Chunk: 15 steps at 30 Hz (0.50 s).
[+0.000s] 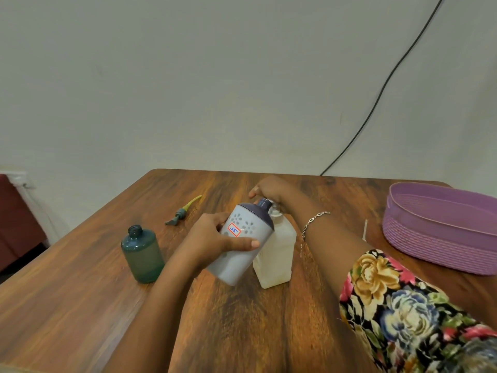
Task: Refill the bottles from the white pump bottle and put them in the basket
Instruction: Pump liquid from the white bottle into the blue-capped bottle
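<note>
Grey bottle [248,224] tilted in left hand [215,238], right hand [269,188] atop pump bottle [277,254].

One head-worn wide-angle camera is looking forward and down over the wooden table [80,305], facing the pale wall [188,76] behind the white pump bottle [279,254]. It is sitting close above and on the near side of that bottle, which is falling just below frame centre, a grey bottle [252,222] in front partly covering it. The purple basket [430,246] is showing right of the bottle at the frame edge.
</note>
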Tool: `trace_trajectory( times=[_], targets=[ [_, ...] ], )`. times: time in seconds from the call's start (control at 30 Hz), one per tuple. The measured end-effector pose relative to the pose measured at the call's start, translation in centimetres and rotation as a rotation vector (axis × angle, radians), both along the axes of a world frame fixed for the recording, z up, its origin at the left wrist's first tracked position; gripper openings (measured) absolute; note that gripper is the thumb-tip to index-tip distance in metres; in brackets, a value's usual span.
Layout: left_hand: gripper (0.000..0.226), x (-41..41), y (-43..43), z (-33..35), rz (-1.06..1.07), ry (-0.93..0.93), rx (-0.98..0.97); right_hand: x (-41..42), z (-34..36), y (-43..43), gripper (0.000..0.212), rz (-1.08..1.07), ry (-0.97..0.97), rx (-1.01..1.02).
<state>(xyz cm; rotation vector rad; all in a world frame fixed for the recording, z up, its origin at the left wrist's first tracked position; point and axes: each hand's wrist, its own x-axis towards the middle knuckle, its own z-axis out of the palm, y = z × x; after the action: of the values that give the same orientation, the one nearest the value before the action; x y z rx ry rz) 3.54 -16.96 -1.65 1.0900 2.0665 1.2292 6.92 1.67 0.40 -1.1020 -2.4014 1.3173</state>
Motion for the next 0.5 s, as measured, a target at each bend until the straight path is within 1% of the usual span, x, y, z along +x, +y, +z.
trace_trajectory(
  times=[0.07,0.13,0.23,0.3,0.4,0.5],
  targets=[
    [0.048,-0.3,0.1,-0.2,0.013,-0.014,-0.007,0.0,-0.2,-0.1,0.031,0.02,-0.025,0.025],
    [0.043,-0.2,0.1,-0.4,0.013,-0.019,-0.01,0.2,-0.4,-0.1,0.031,0.002,-0.015,0.021],
    [0.04,0.5,0.2,-0.5,0.014,-0.011,0.013,0.6,-0.6,0.0,0.032,-0.051,0.035,-0.054],
    [0.04,0.5,0.1,-0.1,0.014,0.017,0.016,0.5,-0.2,0.1,0.032,-0.05,0.077,-0.077],
    [0.04,0.1,0.0,0.4,0.003,0.068,0.002,0.3,0.4,0.0,0.032,-0.039,0.063,-0.042],
    [0.041,0.4,0.0,0.1,-0.003,0.072,-0.003,0.9,0.6,-0.4,0.028,-0.018,-0.018,0.042]
  ],
)
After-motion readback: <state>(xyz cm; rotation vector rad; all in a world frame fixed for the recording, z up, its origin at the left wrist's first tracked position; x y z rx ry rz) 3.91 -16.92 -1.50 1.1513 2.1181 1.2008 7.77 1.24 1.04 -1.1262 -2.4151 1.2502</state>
